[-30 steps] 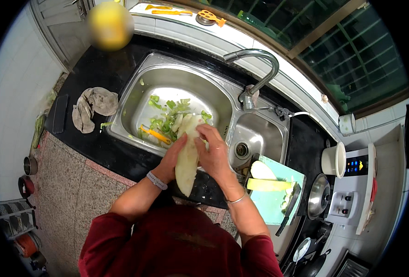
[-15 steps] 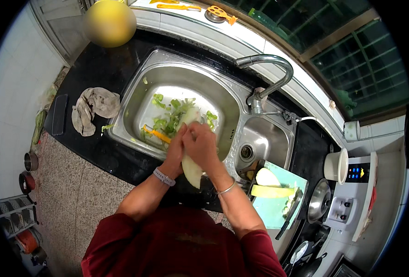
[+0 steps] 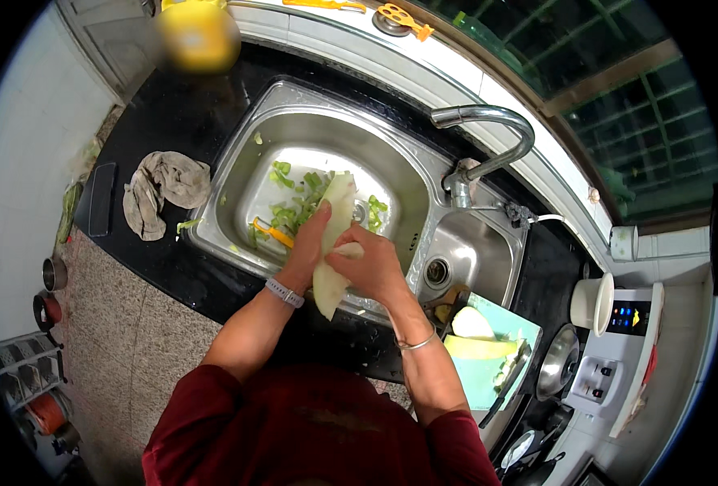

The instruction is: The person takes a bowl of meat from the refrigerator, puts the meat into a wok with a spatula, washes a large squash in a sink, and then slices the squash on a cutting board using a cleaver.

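Observation:
Over the large basin of the steel sink point(image 3: 414, 174), my left hand point(image 3: 304, 253) is wrapped around a long, pale, peeled gourd piece point(image 3: 340, 197), held tilted with its lower end toward me. My right hand point(image 3: 377, 269) is closed beside it, with a small pale gourd scrap point(image 3: 348, 250) between thumb and fingers. Whether that scrap is still joined to the long piece is hard to see. Below, green peelings point(image 3: 288, 217) lie on the basin floor. An orange-handled peeler point(image 3: 275, 235) rests among them, left of my left hand.
A chrome faucet point(image 3: 501, 113) arches behind the small basin point(image 3: 474, 251). Right of me, a light green cutting board point(image 3: 501, 324) carries gourd pieces and a knife point(image 3: 505, 387). At left lie a crumpled grey cloth point(image 3: 165, 190) and a dark phone-like slab point(image 3: 102, 198).
My hands were close together over the gourd; now my right hand has moved off to its right side with a pale scrap. The gourd is more exposed, its lower end shifted left.

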The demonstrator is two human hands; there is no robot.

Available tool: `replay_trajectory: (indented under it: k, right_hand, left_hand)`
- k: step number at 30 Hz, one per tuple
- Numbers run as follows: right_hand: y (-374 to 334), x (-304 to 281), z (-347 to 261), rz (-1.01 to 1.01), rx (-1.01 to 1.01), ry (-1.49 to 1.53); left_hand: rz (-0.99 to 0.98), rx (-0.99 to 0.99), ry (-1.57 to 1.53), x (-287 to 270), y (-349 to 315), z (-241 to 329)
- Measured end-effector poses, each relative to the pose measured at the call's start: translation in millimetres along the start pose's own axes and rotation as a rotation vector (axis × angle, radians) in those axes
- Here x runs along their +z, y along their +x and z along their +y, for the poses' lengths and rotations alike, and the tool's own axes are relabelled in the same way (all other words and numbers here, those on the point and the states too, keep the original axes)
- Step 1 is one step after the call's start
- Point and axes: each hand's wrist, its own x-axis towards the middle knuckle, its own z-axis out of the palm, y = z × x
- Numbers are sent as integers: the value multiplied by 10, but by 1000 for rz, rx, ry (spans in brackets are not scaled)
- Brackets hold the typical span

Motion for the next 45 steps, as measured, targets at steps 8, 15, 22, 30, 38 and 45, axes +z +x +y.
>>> replay_trajectory:
  k: [8,15,22,30,38,45]
  right_hand:
    - [-320,-74,71,334,-179,8]
    - [-106,-184,521,78,-85,-288]
    - [-65,31,-147,-3,-552,-154]
    - [494,202,415,1,-659,-638]
    - [582,155,602,243,-404,-207]
    - [791,509,1107,532,-243,-715]
  left_hand:
    - [97,123,-35,-165,268,477]
    - [-58,171,-217,-80,179,810]
    - [-90,34,-120,-7,-15,663]
    - [-32,-152,-197,-112,-259,304]
    - [-12,-124,-175,-187,-403,410]
    - [50,-146,166,39,-636,222]
